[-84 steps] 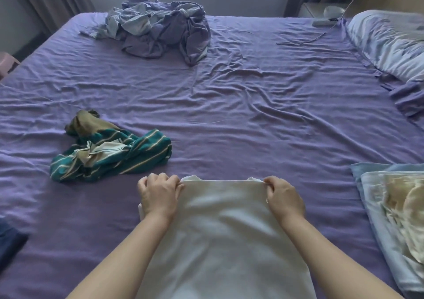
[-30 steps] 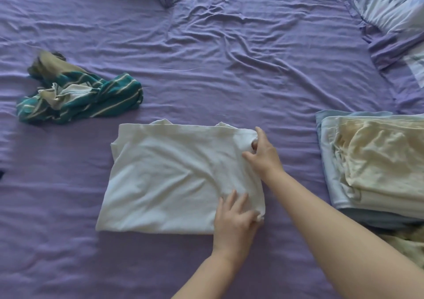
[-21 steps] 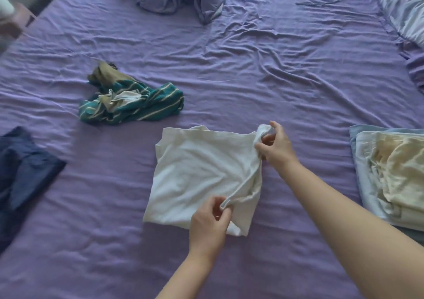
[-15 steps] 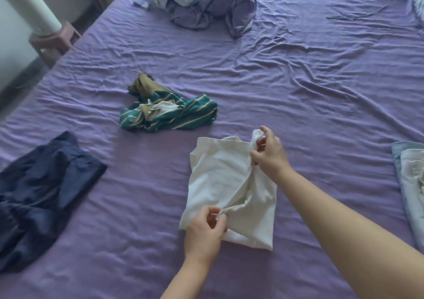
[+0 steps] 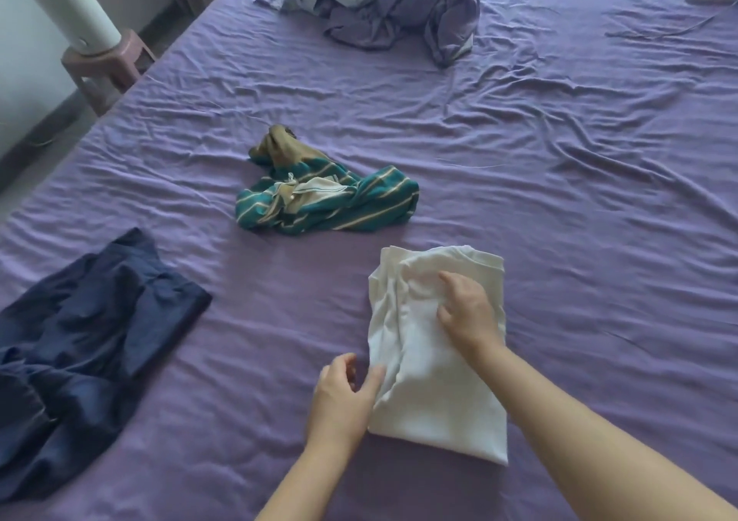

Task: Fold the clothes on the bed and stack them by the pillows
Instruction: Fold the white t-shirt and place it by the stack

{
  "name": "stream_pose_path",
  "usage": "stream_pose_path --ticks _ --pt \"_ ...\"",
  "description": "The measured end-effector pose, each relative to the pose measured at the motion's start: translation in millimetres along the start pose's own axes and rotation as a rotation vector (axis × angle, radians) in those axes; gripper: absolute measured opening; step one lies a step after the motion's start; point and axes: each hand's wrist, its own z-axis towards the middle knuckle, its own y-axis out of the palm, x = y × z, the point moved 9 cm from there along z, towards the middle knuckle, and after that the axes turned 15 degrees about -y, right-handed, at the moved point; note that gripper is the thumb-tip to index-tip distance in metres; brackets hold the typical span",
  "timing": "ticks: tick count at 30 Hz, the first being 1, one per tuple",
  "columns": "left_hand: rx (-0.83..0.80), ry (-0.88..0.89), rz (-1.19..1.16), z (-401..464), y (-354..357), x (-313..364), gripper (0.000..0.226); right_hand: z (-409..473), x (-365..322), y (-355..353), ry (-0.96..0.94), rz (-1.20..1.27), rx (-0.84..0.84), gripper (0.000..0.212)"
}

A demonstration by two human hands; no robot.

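The white garment (image 5: 435, 360) lies on the purple bed (image 5: 559, 185) as a narrow folded rectangle, near the lower middle of the view. Half a second ago its right half was lifted and in mid-fold, pinched at two corners; now that half is laid over and the cloth is flat, with loose creases down its left side. The right hand (image 5: 467, 309) rests on the upper part of the garment, fingers loosely bent and pressing down, no longer pinching the corner. The left hand (image 5: 339, 396) has let go as well: it sits at the garment's lower left edge, fingers spread and relaxed, the thumb touching the cloth and holding nothing.

Beyond the garment, a crumpled teal striped garment (image 5: 327, 201) lies well apart toward the middle of the bed. A dark navy garment (image 5: 80, 344) is spread at the left edge, cut off by the frame. A rumpled grey-lilac heap (image 5: 383, 5) sits at the far side, its top cut off. Left of the bed stands a pink stool (image 5: 108, 65) bearing a white cylinder (image 5: 68, 5). The stack of folded clothes seen earlier at the right is out of view now, and so are the pillows.
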Motion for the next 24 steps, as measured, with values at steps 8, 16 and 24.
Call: stream_pose_path --ticks 8,16,24 --pt "-0.010 -0.105 0.230 19.9 41.5 60.6 0.090 -70.0 59.1 -13.8 0.406 0.090 0.099 0.065" --pt "-0.331 -0.164 -0.327 8.4 52.7 72.0 0.025 -80.0 47.9 -24.8 0.334 0.352 0.145 0.035" --pt "-0.473 0.100 -0.160 -52.2 62.1 98.3 0.037 -126.3 49.4 -82.0 0.248 0.436 0.177 0.046"
